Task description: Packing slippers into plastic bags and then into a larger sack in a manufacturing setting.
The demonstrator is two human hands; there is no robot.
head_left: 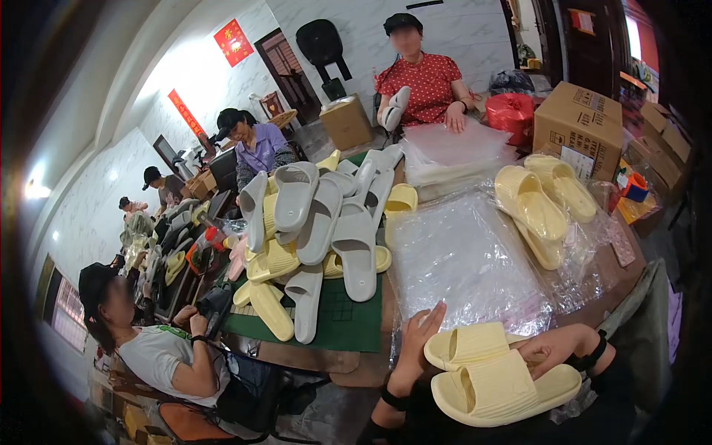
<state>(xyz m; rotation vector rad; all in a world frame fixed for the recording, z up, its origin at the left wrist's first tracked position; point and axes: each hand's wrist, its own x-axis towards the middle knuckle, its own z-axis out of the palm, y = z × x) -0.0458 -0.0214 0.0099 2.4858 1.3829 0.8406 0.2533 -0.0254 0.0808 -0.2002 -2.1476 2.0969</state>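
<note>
Two pale yellow slippers lie side by side at the table's near edge, low in the view: a front slipper point(493, 389) and one behind it point(467, 345). My right hand point(552, 347) comes in from the right, its bent fingers gripping the pair at the foot openings. Beside the left end of the rear slipper is my left hand point(419, 341), open with its fingers stretched upward. Just beyond both hands lies a stack of clear plastic bags point(463, 259). Another yellow pair point(530, 200) rests on clear plastic to the right.
A heap of grey slippers point(354, 248) and yellow ones covers the green cutting mat point(348, 319) at left. Across the table, a person in red point(423, 81) holds a grey slipper near more clear bags point(456, 152). A cardboard box point(578, 122) stands far right; another person point(163, 356) sits left.
</note>
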